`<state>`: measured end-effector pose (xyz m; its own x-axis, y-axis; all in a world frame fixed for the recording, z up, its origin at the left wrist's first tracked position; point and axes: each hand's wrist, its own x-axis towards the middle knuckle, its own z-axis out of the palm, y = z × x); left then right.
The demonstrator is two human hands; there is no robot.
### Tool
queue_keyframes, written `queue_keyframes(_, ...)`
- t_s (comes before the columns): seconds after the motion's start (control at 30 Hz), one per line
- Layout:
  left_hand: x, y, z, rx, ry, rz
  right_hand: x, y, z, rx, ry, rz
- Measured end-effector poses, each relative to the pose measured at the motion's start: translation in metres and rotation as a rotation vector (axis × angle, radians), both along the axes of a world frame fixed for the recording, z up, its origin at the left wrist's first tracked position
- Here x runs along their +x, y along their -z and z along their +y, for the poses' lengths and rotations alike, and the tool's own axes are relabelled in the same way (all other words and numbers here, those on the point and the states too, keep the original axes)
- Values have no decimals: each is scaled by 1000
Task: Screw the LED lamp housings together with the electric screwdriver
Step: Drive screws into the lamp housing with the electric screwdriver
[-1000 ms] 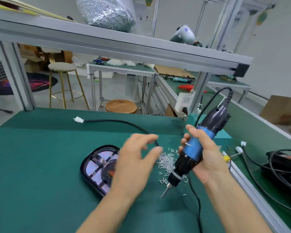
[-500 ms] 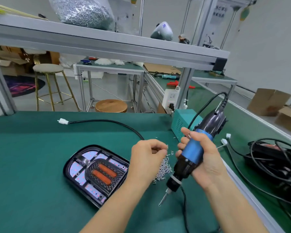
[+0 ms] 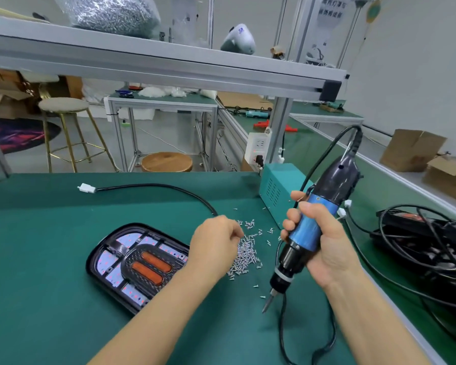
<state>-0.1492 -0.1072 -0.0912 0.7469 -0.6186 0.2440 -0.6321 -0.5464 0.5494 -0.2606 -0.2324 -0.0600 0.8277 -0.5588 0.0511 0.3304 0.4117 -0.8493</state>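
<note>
Right grip (image 3: pixel 324 243) closed around blue-and-black electric screwdriver (image 3: pixel 308 227), bit down above green surface (image 3: pixel 37 299), left grip (image 3: pixel 216 243) curled over screw pile (image 3: pixel 245 255), pinch not discernible, black LED lamp housing (image 3: pixel 134 262) with two orange bars, flat, just left of left grip

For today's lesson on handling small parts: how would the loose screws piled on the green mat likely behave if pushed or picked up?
The screws are tiny, separate pieces in a loose heap, so a push would probably scatter them; several strays already lie apart. Their round shanks suggest they may roll on the flat mat. They look light, and likely need a fingertip pinch; the left hand is curled at the pile.
</note>
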Motion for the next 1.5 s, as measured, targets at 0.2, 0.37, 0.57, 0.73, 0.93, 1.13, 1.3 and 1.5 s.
queue_keyframes(0.2, -23, 37, -8, 266, 227, 18, -9, -2, -7, -42, 91, 27)
queue_keyframes(0.37, -34, 50, -8, 239, 274, 35, -18, -1, -11, -53, 95, 11)
queue_keyframes(0.57, -43, 52, -14, 336, 164, -66, -20, -4, -4, -63, 91, -2)
queue_keyframes(0.73, -46, 34, 8, -102, 128, 176, -18, -14, 4, 4, 105, -155)
queue_keyframes(0.93, -15, -10, 79, -700, 106, 737, -2, -39, 32, 105, 142, -405)
queue_keyframes(1.13, -11, -13, 123, -892, 63, 893, 29, -52, 74, 169, 99, -536)
queue_keyframes(1.3, -12, -9, 135, -910, 75, 875, 43, -53, 95, 167, 57, -533)
queue_keyframes(1.5, -11, -4, 141, -899, 46, 870, 48, -50, 101, 145, 56, -512)
